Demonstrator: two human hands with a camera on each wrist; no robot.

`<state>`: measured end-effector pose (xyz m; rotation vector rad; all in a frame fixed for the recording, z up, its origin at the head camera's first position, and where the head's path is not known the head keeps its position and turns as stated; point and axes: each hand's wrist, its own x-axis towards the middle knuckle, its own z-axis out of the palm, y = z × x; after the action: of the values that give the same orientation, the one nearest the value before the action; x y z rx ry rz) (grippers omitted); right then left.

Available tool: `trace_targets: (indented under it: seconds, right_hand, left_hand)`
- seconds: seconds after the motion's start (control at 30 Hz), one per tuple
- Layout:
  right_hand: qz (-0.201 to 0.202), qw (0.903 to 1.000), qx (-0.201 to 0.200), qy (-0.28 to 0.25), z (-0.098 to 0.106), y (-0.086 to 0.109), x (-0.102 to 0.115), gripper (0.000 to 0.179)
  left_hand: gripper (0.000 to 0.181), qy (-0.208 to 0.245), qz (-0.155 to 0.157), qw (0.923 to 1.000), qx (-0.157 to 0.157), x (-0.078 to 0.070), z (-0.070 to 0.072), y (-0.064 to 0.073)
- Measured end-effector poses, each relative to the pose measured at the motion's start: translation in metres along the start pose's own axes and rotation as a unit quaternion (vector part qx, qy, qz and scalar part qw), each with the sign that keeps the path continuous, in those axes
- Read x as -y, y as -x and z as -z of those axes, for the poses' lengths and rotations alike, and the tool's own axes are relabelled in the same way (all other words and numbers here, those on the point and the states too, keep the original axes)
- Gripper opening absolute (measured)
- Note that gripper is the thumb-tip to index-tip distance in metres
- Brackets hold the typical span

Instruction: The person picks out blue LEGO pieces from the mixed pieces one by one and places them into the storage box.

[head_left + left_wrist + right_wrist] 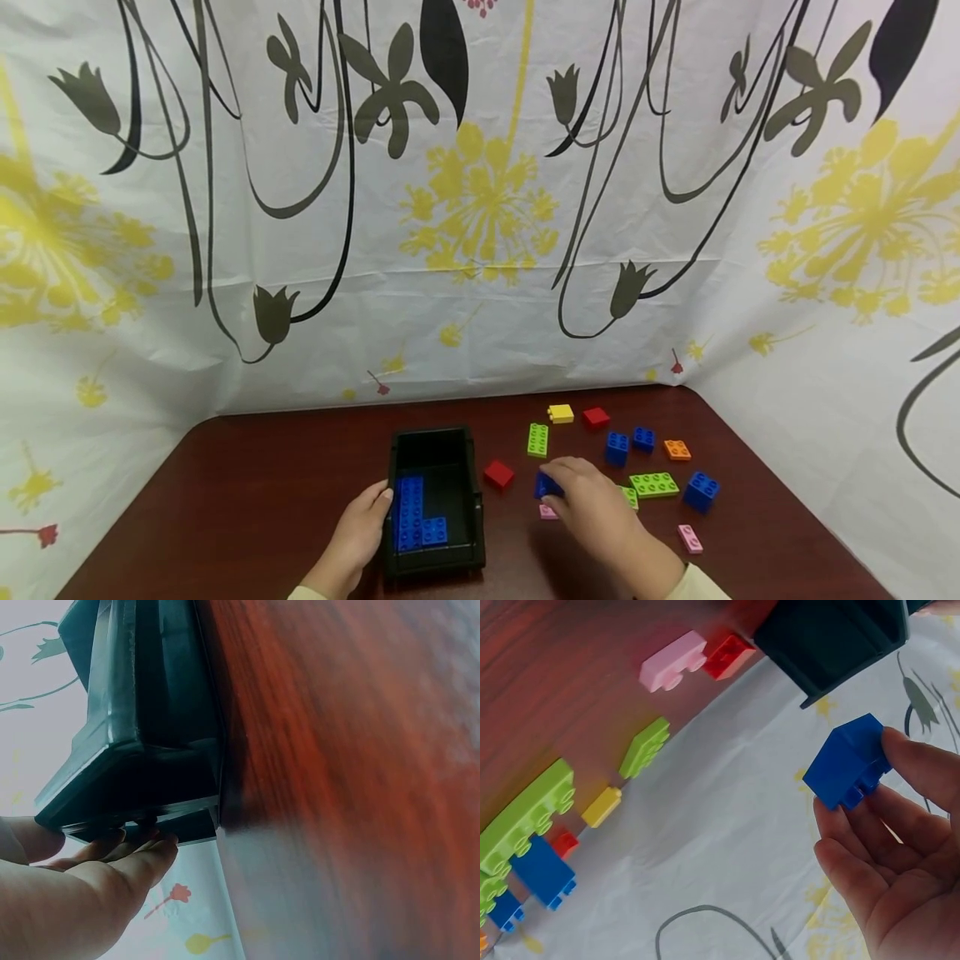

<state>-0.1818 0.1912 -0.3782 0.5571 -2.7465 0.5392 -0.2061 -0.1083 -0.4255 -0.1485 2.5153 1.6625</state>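
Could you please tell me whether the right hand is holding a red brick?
No, the right hand holds a blue brick between its thumb and fingers.

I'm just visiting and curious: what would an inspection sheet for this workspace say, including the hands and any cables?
Surface: dark reddish-brown wood-grain table.
Things in use: open black rectangular box on the table, with blue studded plastic bricks forming an L inside; separate blue plastic brick with studs, held in the air.
Clutter: loose red, yellow, green, orange, pink and blue studded bricks, scattered to the box's right.
Grips: left hand holds the box's left side; right hand pinches the separate brick.
Cables: nothing seen.
Surroundings: white plant-patterned sheet behind the table and along its sides.
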Motion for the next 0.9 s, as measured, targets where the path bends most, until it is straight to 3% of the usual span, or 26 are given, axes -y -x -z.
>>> trace_targets:
  seconds: [0.2,0.43,0.7,0.9]
  right_hand:
    - [0.025,0.9993,-0.026,0.003,0.0,-0.003,0.01,0.032]
    - [0.046,0.9975,-0.049,-0.021,-0.002,-0.009,0.026,0.032]
    - [0.081,0.9931,-0.076,-0.038,-0.011,-0.016,0.044,0.033]
    - [0.099,0.9916,-0.065,-0.053,-0.017,-0.018,0.055,0.033]
  left_hand:
    - [0.054,0.0,0.002,1.0,0.007,-0.002,0.001,0.0]
    - [0.05,0.0,-0.016,0.9998,-0.011,-0.003,0.002,0.003]
    - [0.054,-0.001,-0.001,1.0,-0.002,-0.002,0.002,0.002]
    - [0.054,0.0,-0.003,1.0,-0.001,-0.002,0.001,0.003]
